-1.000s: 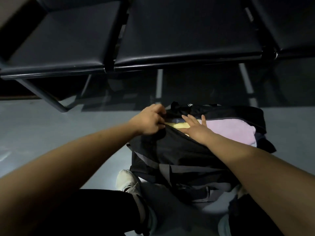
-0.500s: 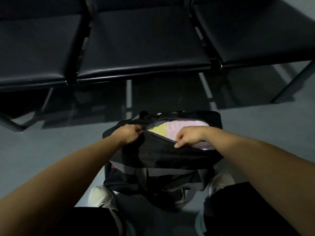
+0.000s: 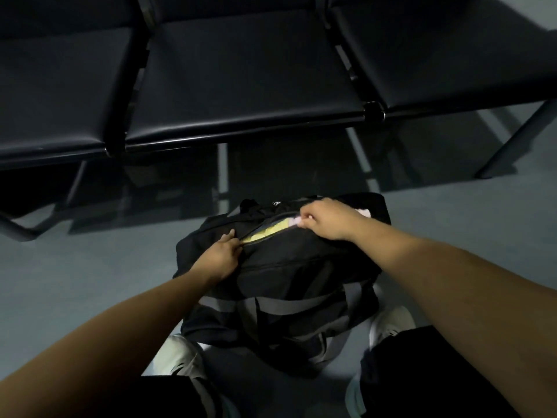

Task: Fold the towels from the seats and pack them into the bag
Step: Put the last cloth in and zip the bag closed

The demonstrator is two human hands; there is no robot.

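A black duffel bag (image 3: pixel 301 267) with grey straps lies on the floor between my feet. Its top zip opening is a narrow slit. A yellow towel (image 3: pixel 268 233) shows through the slit, and a strip of pink towel (image 3: pixel 363 212) shows beyond my right wrist. My left hand (image 3: pixel 220 257) pinches the bag fabric at the left end of the zip. My right hand (image 3: pixel 325 218) grips the bag's edge at the opening, fingers curled; whether it holds a zip pull is hidden.
A row of three black seats (image 3: pixel 241 79) on a metal frame stands just behind the bag, with nothing on them. A frame leg (image 3: pixel 512 140) slants down at the right. Grey floor (image 3: pixel 90 282) surrounds the bag. My white shoes (image 3: pixel 391 324) flank it.
The bag's opening has narrowed from a wide gap showing yellow and pink towels to a slit. My right hand went from flat on the towels to gripping the edge and moved up and right.
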